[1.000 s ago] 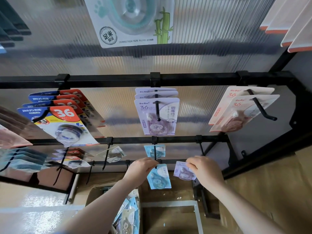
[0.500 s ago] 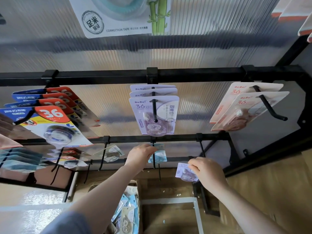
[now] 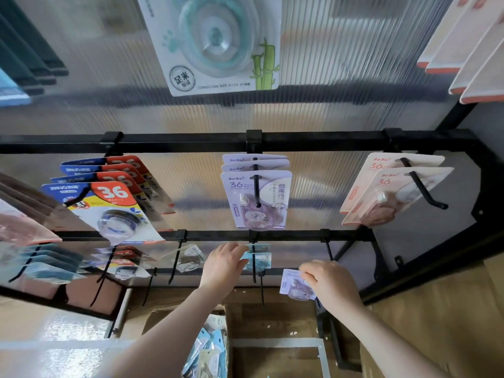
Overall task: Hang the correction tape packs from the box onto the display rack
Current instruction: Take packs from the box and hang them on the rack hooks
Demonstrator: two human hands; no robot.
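The display rack (image 3: 272, 140) fills the view, black bars carrying hooks of carded packs before a ribbed clear panel. Below it, on the floor, the cardboard box (image 3: 163, 320) stands open with more correction tape packs (image 3: 207, 350) loose inside.

The left hand (image 3: 222, 267) reaches up to the blue pack (image 3: 260, 259) on the middle lower hook (image 3: 254, 266); its fingers touch the pack's left edge, though whether they pinch it or merely push it back I cannot tell. The right hand (image 3: 331, 283) holds a lilac pack (image 3: 293, 285) just below the neighbouring hook (image 3: 328, 249), fingers clamped on the card's right side.

These packs look very light: a thin card, stiff enough to keep flat but easy to crease, with a slick plastic bubble over the tape. The card edge near the top, beside the hanging hole, is probably the best hold, leaving the hole free for the hook.
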